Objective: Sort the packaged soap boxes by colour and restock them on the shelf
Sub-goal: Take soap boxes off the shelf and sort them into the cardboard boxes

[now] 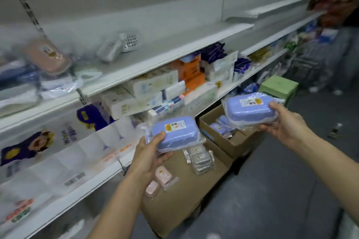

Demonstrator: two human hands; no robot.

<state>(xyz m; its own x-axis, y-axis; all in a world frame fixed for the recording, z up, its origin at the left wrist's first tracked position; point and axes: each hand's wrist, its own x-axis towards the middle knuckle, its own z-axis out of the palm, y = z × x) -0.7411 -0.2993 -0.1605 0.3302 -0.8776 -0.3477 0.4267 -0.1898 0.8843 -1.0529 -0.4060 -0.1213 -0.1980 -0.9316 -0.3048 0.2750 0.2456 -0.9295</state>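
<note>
Left hand (150, 153) gripped one wrapped purple soap box (175, 134) at centre frame; right hand (285, 124) gripped another purple soap box (250, 108), centre right.

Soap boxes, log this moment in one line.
left hand: purple soap box | right hand: second purple box | pink boxes: on cardboard

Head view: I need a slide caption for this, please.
Each hand, left and right, holds a wrapped blue soap box before the shelf.
</note>
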